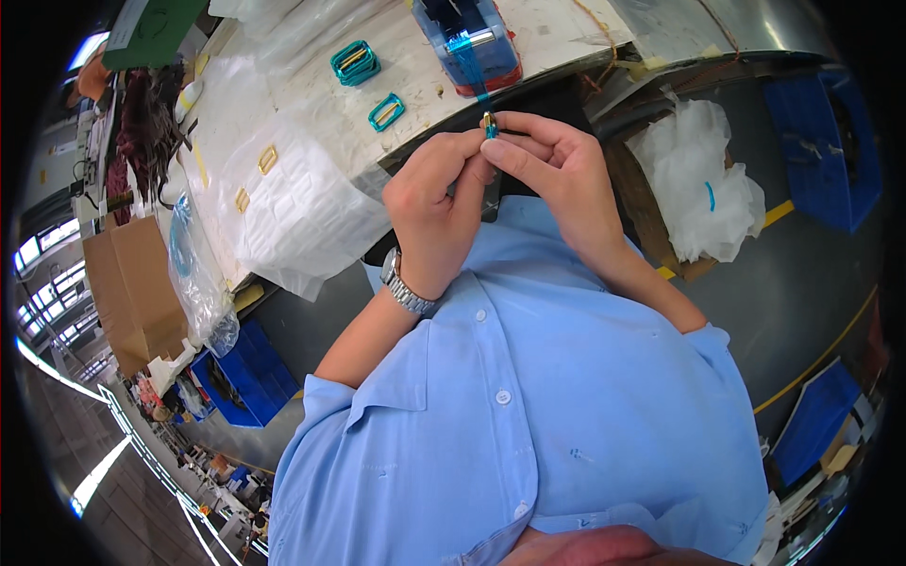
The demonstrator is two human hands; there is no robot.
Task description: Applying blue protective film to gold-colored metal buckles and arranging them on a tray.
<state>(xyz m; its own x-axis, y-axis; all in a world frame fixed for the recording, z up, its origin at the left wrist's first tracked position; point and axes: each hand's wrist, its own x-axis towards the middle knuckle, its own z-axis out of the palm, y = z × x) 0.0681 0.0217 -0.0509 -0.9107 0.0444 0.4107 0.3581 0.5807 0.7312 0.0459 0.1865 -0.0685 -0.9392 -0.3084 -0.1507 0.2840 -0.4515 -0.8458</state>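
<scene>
In front of my chest, at the table's edge, both hands meet in a pinch. My left hand, with a watch on its wrist, and my right hand hold a small gold buckle between their fingertips. Blue-green film covers part of it, and fingers hide most of the rest. A narrow strip of blue film runs from the buckle up to a blue tape dispenser. Left of the dispenser lie a single teal-wrapped buckle and a stack of teal-wrapped buckles.
Two bare gold buckles rest on white plastic packing at the left of the worktable. A box lined with white plastic stands at my right, with blue crates beyond. A cardboard box is far left.
</scene>
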